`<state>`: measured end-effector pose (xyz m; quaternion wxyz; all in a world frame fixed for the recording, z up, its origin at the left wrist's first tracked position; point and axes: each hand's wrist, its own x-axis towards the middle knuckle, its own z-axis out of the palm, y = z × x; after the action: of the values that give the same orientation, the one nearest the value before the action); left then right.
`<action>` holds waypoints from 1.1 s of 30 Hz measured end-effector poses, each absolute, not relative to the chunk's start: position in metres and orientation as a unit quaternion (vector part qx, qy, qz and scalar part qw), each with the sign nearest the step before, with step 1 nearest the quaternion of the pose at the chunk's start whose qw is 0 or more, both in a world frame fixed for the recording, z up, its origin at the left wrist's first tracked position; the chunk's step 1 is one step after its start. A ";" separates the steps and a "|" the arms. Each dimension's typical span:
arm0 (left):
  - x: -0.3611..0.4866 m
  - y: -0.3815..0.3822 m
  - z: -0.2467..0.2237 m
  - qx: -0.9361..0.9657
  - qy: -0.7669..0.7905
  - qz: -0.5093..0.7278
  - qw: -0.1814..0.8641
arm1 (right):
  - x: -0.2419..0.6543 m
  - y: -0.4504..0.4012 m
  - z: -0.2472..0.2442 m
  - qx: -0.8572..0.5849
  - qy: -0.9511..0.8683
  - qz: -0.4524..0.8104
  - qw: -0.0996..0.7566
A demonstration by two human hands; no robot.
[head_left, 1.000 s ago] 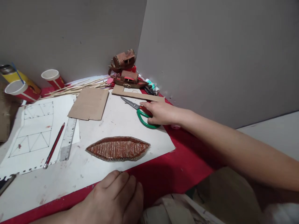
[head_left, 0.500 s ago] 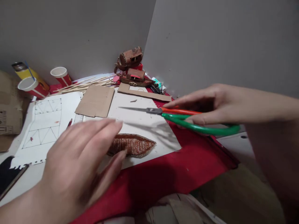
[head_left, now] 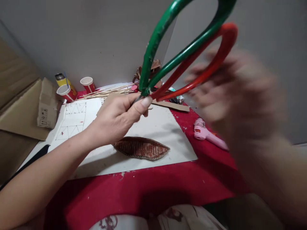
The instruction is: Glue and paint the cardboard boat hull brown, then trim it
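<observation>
My left hand (head_left: pixel 120 116) grips the scissors (head_left: pixel 196 43) near the pivot, with the green and orange handles pointing up and to the right. Its fingers hide most of the blades. Just behind the orange handle is my right hand (head_left: pixel 230 86), smeared by motion, so its fingers and any contact with the handle are unclear. Below, a small brown boat hull (head_left: pixel 144 148) with a ribbed inside lies on the white sheet (head_left: pixel 177 147).
A pink glue gun (head_left: pixel 208 134) lies on the red cloth (head_left: pixel 168 185) at right. Thin wooden sticks (head_left: pixel 107 91), paper cups (head_left: pixel 87 84), a yellow bottle (head_left: pixel 62 81) and a finished-looking model boat (head_left: pixel 154 65) stand behind. Cardboard boxes (head_left: pixel 21 108) are at left, beside a truss drawing (head_left: pixel 74 119).
The scissors have passed from my right hand to my left and turned handles-up, closer to the camera. My view has shifted, bringing the glue gun and more of the boxes into sight.
</observation>
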<state>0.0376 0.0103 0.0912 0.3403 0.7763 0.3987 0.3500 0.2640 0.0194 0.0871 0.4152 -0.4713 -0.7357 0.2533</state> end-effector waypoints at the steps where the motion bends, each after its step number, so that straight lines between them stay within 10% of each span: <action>1: 0.042 0.012 0.092 0.756 0.393 0.343 0.395 | 0.253 0.016 0.079 -0.413 -0.703 0.347 0.463; 10: 0.067 0.012 0.076 0.647 0.326 0.243 0.645 | 0.223 0.014 0.076 -0.391 -0.589 0.477 0.522; 15: 0.066 0.017 0.070 0.661 0.292 0.207 0.660 | 0.229 0.013 0.074 -0.408 -0.617 0.519 0.428; 24: 0.020 0.062 0.051 0.748 0.396 0.215 0.488 | 0.226 0.025 0.067 -0.423 -0.551 0.425 0.581; 33: 0.003 0.056 0.016 0.741 0.392 0.149 0.524 | 0.200 0.022 0.025 -0.202 -0.512 0.646 0.530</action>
<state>0.0033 0.0563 0.0164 0.5238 0.7414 0.3920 0.1493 0.2001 0.0222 0.0253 0.5297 -0.2016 -0.5118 0.6456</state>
